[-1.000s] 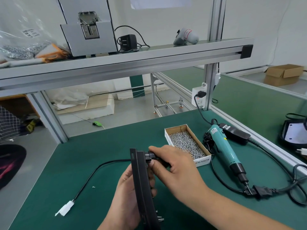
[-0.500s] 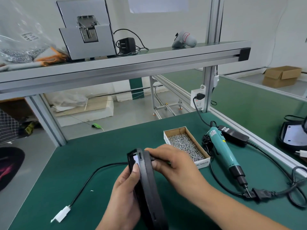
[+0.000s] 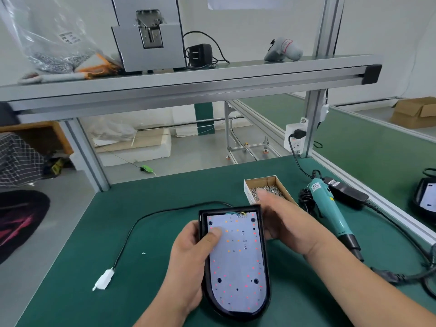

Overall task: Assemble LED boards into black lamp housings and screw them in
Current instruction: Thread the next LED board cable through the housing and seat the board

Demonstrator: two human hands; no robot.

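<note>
My left fingers (image 3: 192,232) grip the lamp housing (image 3: 264,256)
Thumb presses the LED board (image 3: 236,267); right fingers (image 3: 267,197), blurred, loosely spread beside it, above the screw box (image 3: 282,181)

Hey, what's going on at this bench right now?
A person is assembling a lamp. The left hand holds the black lamp housing face up, thumb pressing the LED board seated inside. The right hand, blurred, is beside the housing near the box of screws. The electric screwdriver lies untouched nearby.
</note>
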